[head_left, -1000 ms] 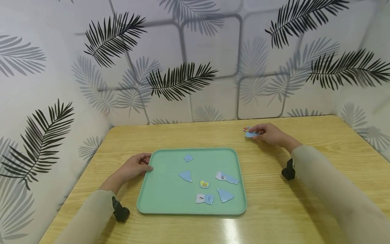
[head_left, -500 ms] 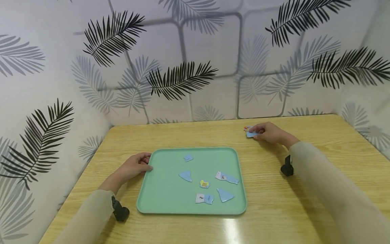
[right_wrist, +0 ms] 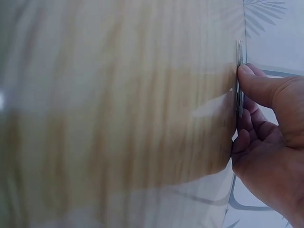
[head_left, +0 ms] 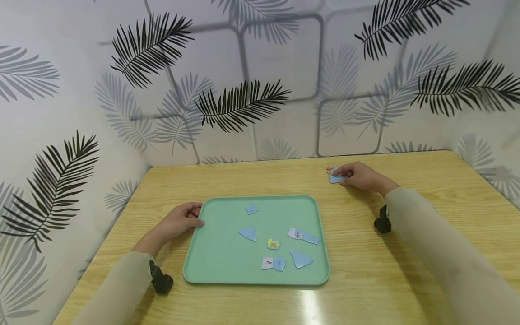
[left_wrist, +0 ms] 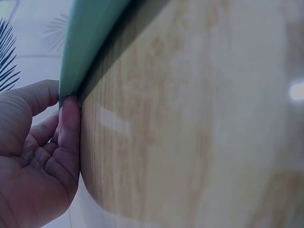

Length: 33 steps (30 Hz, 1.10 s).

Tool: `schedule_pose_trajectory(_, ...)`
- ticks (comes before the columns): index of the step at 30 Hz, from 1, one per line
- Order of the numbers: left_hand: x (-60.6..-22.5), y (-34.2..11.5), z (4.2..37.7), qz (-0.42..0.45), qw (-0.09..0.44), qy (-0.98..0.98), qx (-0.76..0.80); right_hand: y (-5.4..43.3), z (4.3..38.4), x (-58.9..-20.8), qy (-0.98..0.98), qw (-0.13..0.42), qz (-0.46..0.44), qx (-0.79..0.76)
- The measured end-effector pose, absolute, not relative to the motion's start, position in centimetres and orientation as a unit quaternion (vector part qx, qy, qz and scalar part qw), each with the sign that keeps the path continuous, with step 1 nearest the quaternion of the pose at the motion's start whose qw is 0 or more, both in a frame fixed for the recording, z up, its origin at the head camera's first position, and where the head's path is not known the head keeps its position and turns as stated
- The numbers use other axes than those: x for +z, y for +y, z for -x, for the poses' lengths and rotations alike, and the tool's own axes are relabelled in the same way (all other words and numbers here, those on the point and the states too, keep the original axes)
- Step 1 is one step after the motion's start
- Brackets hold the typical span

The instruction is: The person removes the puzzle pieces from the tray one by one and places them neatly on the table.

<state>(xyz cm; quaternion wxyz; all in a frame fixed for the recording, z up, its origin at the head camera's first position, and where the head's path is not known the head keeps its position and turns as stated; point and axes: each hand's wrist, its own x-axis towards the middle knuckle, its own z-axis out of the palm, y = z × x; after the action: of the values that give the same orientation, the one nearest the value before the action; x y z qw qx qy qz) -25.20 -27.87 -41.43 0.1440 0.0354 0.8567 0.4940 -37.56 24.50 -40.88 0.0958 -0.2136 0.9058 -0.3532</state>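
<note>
Wooden table (head_left: pixel 365 280) below, gripped the mint-green tray (head_left: pixel 219 266) by its left rim with the left hand (head_left: pixel 182 221), thumb over the edge. With the right hand (head_left: pixel 359 176), beyond the tray's far right corner, held between thumb and fingers a few flat blue pieces (head_left: pixel 335 179) with red and yellow print; could not tell whether raised from the wood or resting on it. Counted six more on the tray: a small pale-blue piece (head_left: pixel 252 209) near the far rim, a blue wedge (head_left: pixel 248 233), a yellow-printed piece (head_left: pixel 273 244), a white-ended strip (head_left: pixel 304 235) by the right rim, a larger wedge (head_left: pixel 300 259) and a white-and-blue piece (head_left: pixel 274 263).
</note>
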Motion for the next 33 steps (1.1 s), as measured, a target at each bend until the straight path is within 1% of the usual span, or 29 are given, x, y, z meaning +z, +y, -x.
schedule_pose_trajectory(16, -41.08, -27.67, 25.0, -0.042, 0.144, 0.853, 0.499, 24.5, 37.55, -40.91, 0.908, 0.099, 0.193, -0.359)
schedule_pose_trajectory(33, -41.83, -27.97, 25.29, -0.034, 0.143, 0.851, 0.504, 24.6, 37.26, -40.81, 0.905, 0.095, 0.192, -0.366)
